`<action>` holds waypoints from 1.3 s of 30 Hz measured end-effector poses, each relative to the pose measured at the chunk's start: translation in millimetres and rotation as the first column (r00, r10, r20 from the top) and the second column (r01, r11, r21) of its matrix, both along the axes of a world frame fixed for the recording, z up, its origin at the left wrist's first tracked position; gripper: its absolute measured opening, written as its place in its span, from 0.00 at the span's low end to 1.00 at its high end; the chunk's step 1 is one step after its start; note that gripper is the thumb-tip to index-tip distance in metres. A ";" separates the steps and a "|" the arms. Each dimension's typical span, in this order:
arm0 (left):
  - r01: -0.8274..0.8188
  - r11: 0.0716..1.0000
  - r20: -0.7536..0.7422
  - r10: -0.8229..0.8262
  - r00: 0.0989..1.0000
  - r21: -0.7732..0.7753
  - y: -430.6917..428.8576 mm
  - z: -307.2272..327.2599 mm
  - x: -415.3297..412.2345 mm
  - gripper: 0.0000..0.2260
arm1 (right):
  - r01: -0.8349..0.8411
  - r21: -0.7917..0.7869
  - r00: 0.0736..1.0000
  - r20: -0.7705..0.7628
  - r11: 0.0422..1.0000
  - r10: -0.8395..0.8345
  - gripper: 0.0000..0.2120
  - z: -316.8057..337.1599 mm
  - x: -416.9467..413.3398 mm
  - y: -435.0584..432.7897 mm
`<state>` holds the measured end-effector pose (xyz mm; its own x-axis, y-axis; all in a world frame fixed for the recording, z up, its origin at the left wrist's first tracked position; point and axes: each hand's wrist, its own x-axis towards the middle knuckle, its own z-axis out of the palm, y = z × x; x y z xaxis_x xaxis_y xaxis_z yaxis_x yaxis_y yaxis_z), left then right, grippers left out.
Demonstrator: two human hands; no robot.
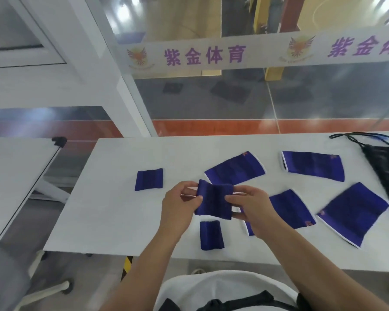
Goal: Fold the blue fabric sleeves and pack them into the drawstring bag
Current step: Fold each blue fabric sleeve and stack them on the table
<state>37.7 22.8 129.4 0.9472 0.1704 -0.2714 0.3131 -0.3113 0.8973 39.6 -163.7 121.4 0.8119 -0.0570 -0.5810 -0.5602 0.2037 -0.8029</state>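
Observation:
Above the white table [112, 209], both hands hold one folded blue sleeve [213, 202]. My left hand [180, 206] pinches its left edge and my right hand [253, 209] pinches its right edge. Two folded blue sleeves lie on the table: one at the left [149, 179] and one near the front edge [211, 235]. Several unfolded blue sleeves with white trim lie flat to the right, among them one behind my hands [235, 170], one further right [313, 165] and a large one [353, 213]. The black drawstring bag [385, 167] rests at the table's right edge, partly cut off by the frame.
A second white table [11, 176] stands to the left with a gap between. A glass wall with a printed banner [211, 56] runs behind the table. A grey chair [7, 279] sits at the lower left.

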 end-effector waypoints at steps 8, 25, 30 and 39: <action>0.064 0.976 0.194 -0.105 0.975 0.206 -54.0 17.3 -28.5 0.14 | -0.065 0.176 0.994 0.093 0.982 0.049 0.11 11.5 -9.7 -4.7; 0.042 0.945 -0.163 -0.099 0.982 -0.324 -44.4 6.1 -65.5 0.14 | -0.278 0.179 0.956 0.149 0.944 0.253 0.12 -3.3 -32.0 -43.5; -0.073 0.967 -0.219 0.019 0.976 -0.244 -49.4 -18.3 -78.6 0.11 | -0.319 0.155 0.948 0.056 0.935 0.314 0.11 -29.5 -45.2 -41.0; -0.021 0.970 -0.374 -0.072 0.925 -0.240 -39.9 -82.6 -118.8 0.14 | -0.362 -0.077 0.918 -0.200 0.929 0.341 0.15 -86.1 -79.8 -19.8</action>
